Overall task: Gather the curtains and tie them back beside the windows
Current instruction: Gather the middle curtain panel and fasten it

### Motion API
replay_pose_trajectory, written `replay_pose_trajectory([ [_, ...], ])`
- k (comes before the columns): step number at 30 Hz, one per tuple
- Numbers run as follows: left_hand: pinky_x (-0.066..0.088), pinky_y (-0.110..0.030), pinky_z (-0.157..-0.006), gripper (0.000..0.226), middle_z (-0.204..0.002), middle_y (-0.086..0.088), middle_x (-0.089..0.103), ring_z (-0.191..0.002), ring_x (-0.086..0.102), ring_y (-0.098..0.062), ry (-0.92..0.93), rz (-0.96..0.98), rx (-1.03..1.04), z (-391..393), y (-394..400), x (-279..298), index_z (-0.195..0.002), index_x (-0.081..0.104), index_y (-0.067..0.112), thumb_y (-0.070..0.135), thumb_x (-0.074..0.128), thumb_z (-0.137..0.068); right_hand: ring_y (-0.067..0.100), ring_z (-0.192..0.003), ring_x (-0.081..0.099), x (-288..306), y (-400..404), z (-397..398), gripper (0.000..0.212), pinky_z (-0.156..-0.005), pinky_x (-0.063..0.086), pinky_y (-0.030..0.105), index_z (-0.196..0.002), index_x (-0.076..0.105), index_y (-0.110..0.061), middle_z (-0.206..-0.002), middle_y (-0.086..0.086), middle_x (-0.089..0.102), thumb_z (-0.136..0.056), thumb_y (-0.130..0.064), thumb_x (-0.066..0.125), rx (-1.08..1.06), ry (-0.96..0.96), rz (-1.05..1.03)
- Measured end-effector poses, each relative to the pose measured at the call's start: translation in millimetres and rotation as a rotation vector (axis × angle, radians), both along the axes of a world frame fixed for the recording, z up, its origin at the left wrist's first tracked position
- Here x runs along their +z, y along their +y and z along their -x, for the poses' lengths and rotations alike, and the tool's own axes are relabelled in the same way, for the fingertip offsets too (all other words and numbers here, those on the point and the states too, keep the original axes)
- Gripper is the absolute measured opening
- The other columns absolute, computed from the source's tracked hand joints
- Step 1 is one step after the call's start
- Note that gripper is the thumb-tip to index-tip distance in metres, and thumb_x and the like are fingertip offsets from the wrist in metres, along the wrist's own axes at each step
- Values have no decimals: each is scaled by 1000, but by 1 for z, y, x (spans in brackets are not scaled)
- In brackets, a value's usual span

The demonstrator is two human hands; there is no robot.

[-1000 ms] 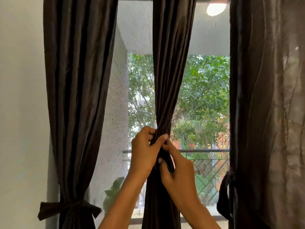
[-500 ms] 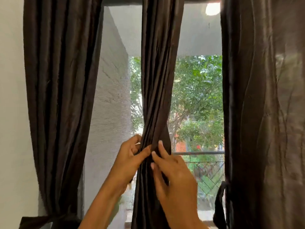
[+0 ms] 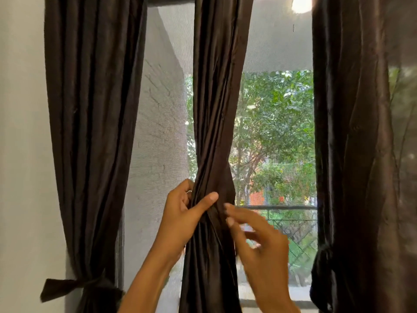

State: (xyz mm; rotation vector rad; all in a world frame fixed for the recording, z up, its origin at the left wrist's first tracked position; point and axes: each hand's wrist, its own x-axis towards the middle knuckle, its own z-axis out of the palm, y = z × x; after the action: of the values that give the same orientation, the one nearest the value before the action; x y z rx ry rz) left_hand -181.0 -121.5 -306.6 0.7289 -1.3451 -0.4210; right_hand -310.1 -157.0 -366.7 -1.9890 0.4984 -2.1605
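Three dark brown curtains hang before a window. The middle curtain (image 3: 216, 123) is bunched into a narrow column in front of me. My left hand (image 3: 185, 218) grips the bunch from its left side, thumb laid across the front folds. My right hand (image 3: 257, 240) is blurred just right of the bunch, fingers loosely spread, tips near the fabric and holding nothing. The left curtain (image 3: 90, 132) is gathered low by a tie-back (image 3: 67, 286). The right curtain (image 3: 361, 154) hangs with a dark tie (image 3: 320, 274) at its inner edge.
A mesh window screen (image 3: 162, 154) fills the gaps between the curtains. Behind it are a balcony railing (image 3: 288, 207), trees and a grey outer wall. A plain light wall (image 3: 20, 154) runs down the left.
My right hand has let go of the middle curtain and drawn away to the right. My left hand keeps its grip on the bunch.
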Motion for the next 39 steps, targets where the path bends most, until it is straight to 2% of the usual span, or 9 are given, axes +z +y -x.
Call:
replay_pose_trajectory([
  [6,54,-22,-74,19,-93,-5,74,-90,70,-18,9,-23,-47,-2,2,2,-98,64,3,7,70,-80,-10,-87,60,11,-19,22,33,-73,46,13,-107,50,-36,-90,-18,67,-84,-24,70,1,209,-320],
  [10,45,-8,-68,12,-79,7,68,-74,63,-2,-251,131,512,-3,-2,-4,-84,68,15,16,77,-76,-5,-76,63,35,13,36,15,-66,49,20,-79,66,-32,-78,-23,68,-71,-32,78,-131,146,-161],
  [14,37,-3,-63,11,-75,6,52,-68,51,-2,-424,186,742,9,8,1,-89,73,19,17,76,-78,4,-74,70,79,38,32,18,-61,50,19,-91,61,-21,-75,-4,74,-79,-21,74,285,248,-256],
  [21,45,-7,-58,35,-70,11,64,-62,62,5,-262,67,506,2,28,14,-86,60,28,18,85,-64,-13,-71,59,102,18,6,23,-62,41,5,-105,68,-17,-87,-8,70,-95,-11,49,272,384,-264],
  [24,56,-29,-72,21,-81,1,72,-76,69,-9,-92,20,377,-9,29,17,-92,67,21,17,78,-74,-14,-82,60,91,16,3,33,-65,42,5,-115,62,-18,-101,-8,70,-86,-3,55,188,497,-134],
  [29,54,-25,-70,15,-85,-5,74,-82,71,-15,32,-62,231,-11,31,22,-94,74,12,15,72,-80,10,-104,58,74,4,-1,73,-84,53,34,-137,43,-36,-111,-5,54,-67,-40,62,-129,665,58],
  [32,55,-18,-66,13,-88,-8,74,-82,71,-15,125,-100,140,-8,34,23,-96,72,8,13,66,-86,12,-109,54,72,2,1,91,-90,50,33,-143,38,-32,-115,-5,52,-64,-50,78,-112,707,54],
  [37,55,-18,-63,16,-86,-6,75,-80,71,-13,161,-129,68,-2,35,25,-94,71,8,15,57,-92,4,-75,52,68,-5,-5,57,-69,39,3,-130,57,-23,-90,-12,53,-75,-38,66,-200,484,219],
  [39,57,-22,-71,15,-84,-4,75,-80,71,-14,143,-125,85,-2,35,26,-90,72,11,15,58,-92,6,-68,54,66,-7,-4,53,-64,39,6,-126,61,-22,-84,-10,58,-76,-36,65,-219,453,250],
])
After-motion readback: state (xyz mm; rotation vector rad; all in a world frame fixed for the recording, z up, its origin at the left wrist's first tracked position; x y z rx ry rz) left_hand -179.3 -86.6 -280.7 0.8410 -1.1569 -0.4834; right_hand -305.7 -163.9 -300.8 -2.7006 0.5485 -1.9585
